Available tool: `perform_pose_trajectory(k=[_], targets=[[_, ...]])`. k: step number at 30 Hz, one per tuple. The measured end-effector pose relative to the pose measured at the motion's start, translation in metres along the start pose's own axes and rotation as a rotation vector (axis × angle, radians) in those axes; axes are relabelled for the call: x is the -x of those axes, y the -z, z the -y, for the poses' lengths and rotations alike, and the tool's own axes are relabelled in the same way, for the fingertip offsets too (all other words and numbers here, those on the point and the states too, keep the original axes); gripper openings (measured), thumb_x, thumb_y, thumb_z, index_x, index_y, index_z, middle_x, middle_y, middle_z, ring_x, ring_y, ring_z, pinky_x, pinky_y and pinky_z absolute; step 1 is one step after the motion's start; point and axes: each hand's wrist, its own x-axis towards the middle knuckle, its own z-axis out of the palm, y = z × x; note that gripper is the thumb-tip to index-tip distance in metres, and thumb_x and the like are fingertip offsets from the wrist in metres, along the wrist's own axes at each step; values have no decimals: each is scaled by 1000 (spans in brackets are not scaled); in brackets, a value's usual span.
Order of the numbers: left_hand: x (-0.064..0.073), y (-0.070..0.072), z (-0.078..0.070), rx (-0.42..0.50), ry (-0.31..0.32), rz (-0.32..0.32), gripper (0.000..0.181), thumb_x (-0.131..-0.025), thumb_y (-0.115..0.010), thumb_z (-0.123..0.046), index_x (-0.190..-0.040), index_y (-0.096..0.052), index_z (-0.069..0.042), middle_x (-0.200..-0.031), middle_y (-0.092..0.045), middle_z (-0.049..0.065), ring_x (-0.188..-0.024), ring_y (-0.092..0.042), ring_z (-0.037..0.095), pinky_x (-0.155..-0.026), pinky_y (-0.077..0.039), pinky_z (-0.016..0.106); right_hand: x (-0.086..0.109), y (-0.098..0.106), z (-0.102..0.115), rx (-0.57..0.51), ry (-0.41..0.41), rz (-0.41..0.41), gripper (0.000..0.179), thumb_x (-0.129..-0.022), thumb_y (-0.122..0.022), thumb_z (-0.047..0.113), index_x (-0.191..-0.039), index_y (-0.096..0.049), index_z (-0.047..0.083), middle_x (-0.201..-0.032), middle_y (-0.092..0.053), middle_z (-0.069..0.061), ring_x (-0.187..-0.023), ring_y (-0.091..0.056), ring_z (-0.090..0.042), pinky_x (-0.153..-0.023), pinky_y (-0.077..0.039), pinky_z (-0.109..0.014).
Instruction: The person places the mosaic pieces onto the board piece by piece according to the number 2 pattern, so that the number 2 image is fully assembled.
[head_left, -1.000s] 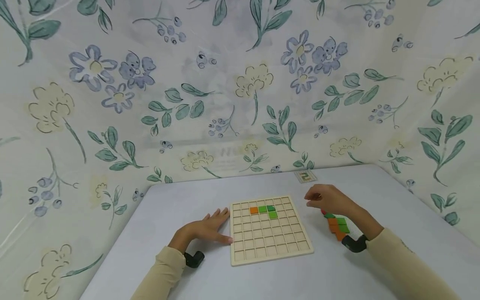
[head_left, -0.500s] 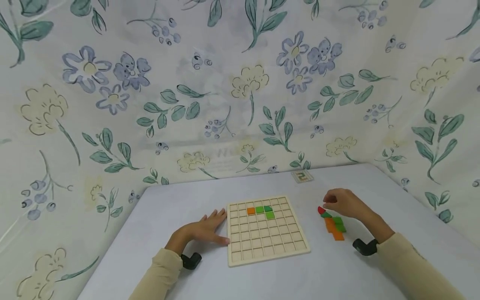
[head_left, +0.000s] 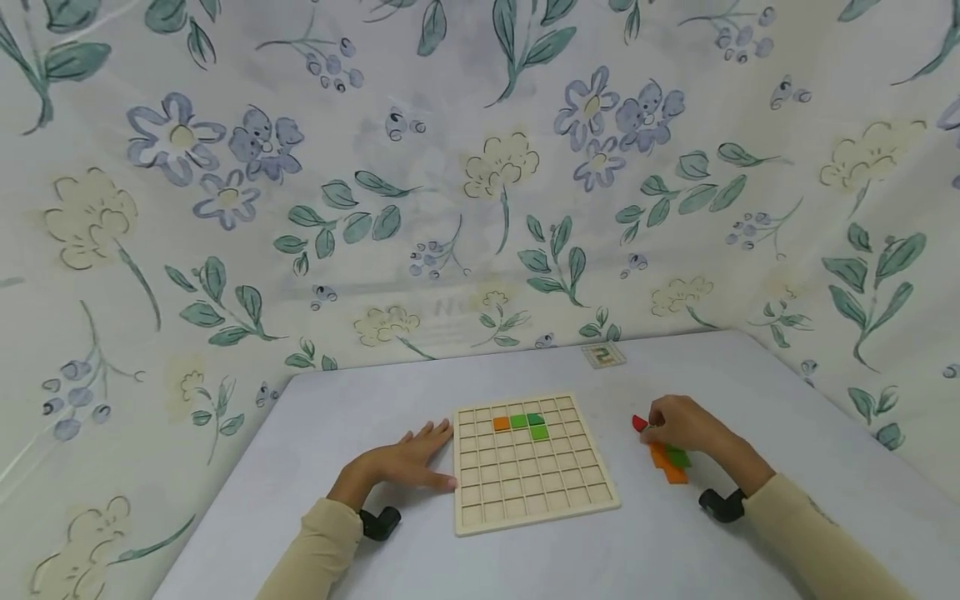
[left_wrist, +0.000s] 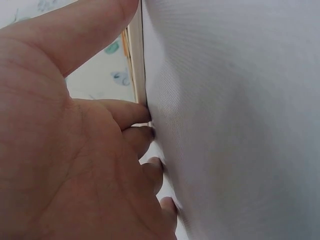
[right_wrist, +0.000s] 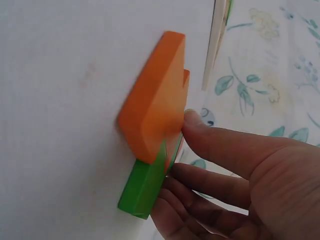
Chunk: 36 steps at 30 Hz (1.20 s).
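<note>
My left hand (head_left: 408,458) lies with fingers spread on the table, thumb and fingertips at the left edge of a square wooden grid board (head_left: 517,492). In its upper rows sit an orange tile (head_left: 501,424), a green tile (head_left: 519,422), a dark green tile with a curved side (head_left: 536,419), and another green tile (head_left: 539,432) below. Right of the board, my right hand (head_left: 678,423) reaches into a small pile, thumb and forefinger around a dark green tile (head_left: 651,427), mostly hidden. Orange tiles (right_wrist: 155,105) and a green tile (right_wrist: 142,192) lie close under the fingers in the right wrist view.
A red tile (head_left: 639,423) with a rounded edge lies at the pile's far left side. Near the table's back edge is a small square pattern card (head_left: 603,355). Behind the white table (head_left: 420,558) hangs a flowered cloth (head_left: 450,167).
My right hand first drew back to the right of the pile's top, then came down onto the pile, covering part of it. The left hand stays at the board's edge.
</note>
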Motion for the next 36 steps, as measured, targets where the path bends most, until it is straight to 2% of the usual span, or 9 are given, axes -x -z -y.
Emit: perform_pose_trajectory(k=[11, 19, 27, 31, 36], targets=[[1, -1, -3, 6, 7, 3, 105, -85, -72, -51, -159, -18, 0, -167, -12, 20, -155, -5, 41, -124, -5, 61, 1, -7, 0, 9, 8, -22, 21, -86, -78, 15, -93, -69, -3, -80, -62, -6, -68, -54, -17, -61, -52, -28], [1, -1, -2, 5, 4, -5, 104, -85, -72, -51, -159, -18, -1, -167, -12, 19, -155, -5, 41, -124, -5, 61, 1, -6, 3, -2, 41, -21, 12, -88, -73, 9, -91, -69, -1, -82, -62, -6, -69, -54, -17, -63, -54, -29], [-1, 0, -3, -9, 4, -6, 104, -85, -72, -52, -159, -18, -3, -168, -11, 18, -155, -5, 41, -124, -5, 61, -2, -5, 3, 0, 3, -17, 14, -87, -73, 9, -95, -68, -1, -85, -63, -8, -71, -55, -18, -66, -56, -30], [-1, 1, -4, -10, 8, -8, 104, -85, -72, -52, -160, -18, -4, -168, -11, 17, -156, -4, 41, -124, -4, 61, -3, -2, 5, 11, -4, -60, 17, -87, -73, 9, -99, -68, -1, -91, -64, -10, -77, -56, -20, -71, -59, -34], [0, -1, -3, 0, 12, -4, 104, -85, -72, -52, -159, -18, -3, -168, -11, 18, -156, -4, 40, -124, -5, 60, -2, -3, 8, -12, 49, -103, 18, -87, -74, 7, -101, -67, -3, -96, -62, -12, -82, -56, -20, -74, -58, -34]])
